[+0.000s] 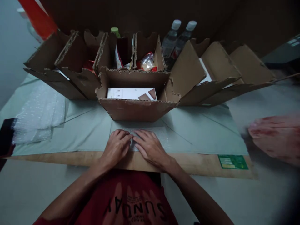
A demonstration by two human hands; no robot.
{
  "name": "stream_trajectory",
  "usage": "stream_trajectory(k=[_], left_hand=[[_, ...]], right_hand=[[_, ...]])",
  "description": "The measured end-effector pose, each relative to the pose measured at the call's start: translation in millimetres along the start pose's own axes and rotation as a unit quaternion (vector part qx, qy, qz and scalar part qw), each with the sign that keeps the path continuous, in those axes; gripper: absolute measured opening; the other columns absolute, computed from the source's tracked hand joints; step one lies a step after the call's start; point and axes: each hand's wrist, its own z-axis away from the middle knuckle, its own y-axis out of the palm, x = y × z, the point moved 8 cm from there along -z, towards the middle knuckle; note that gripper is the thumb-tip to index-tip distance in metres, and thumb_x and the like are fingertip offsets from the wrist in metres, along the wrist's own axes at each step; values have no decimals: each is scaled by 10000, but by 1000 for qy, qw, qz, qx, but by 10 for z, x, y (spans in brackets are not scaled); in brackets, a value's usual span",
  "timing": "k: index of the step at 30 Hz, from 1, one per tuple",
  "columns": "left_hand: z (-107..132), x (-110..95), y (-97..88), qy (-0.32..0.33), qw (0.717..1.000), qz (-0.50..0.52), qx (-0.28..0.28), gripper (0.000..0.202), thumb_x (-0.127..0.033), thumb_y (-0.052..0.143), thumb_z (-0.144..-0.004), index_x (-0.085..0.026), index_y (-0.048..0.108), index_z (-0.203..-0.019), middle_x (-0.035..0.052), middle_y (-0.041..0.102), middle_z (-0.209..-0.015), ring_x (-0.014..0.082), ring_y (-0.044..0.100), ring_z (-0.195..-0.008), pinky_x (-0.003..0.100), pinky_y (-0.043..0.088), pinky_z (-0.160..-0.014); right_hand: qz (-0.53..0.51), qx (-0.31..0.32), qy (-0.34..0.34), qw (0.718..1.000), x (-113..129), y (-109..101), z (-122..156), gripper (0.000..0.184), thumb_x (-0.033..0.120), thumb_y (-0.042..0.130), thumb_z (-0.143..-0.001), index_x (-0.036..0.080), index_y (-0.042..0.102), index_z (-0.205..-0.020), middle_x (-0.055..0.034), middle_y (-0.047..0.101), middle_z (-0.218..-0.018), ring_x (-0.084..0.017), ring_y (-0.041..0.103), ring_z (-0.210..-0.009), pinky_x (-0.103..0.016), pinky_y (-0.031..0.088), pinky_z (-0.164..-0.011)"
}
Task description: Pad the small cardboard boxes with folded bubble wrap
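My left hand (117, 144) rests near the table's front edge with its fingers bent and pressed together on a clear sheet of bubble wrap (162, 135). Close beside it, my right hand (150, 146) lies over the same sheet, its fingers stretched out and the thumb apart. The fingertips of both hands almost meet at the middle of the sheet. The wrap lies on the pale green cloth (199, 132), partly hidden under my hands.
Just ahead stands a cardboard bin (140, 110) holding a white box (126, 93). Behind it, several more bins hold packets, including a clear snack packet (148, 62). Two bottles (170, 40) stand behind. More bubble wrap (39, 112) lies left; a green label (233, 162) is at the right edge.
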Motion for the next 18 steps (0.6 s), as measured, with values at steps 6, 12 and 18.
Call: stream_trajectory(k=[6,12,18], left_hand=[[-12,174,209,21,998,-30,45,267,-143,573,-920,-215,718,-1132,104,699,-1124,275,589,-1038,433,502,-879],[69,325,-55,-62,994,-78,-49,382,-248,613,-874,-214,653,-1252,139,638,-1232,315,568,-1113,479,488,-946],[96,448,-38,-156,985,-34,-64,118,-218,642,-791,-199,678,-901,141,655,-1185,337,557,-1117,515,481,-963]], right_hand=[[60,-85,138,985,-746,-157,704,296,277,505,-1000,222,739,-1173,-116,704,-1320,-313,609,-1251,-513,461,-993],[96,-143,212,962,-1068,-526,738,341,327,490,-973,183,706,-1194,-144,713,-1278,-308,620,-1189,-476,449,-981],[26,-132,221,966,-986,-367,386,159,274,542,-868,197,680,-861,-142,744,-1086,-301,649,-1029,-447,475,-904]])
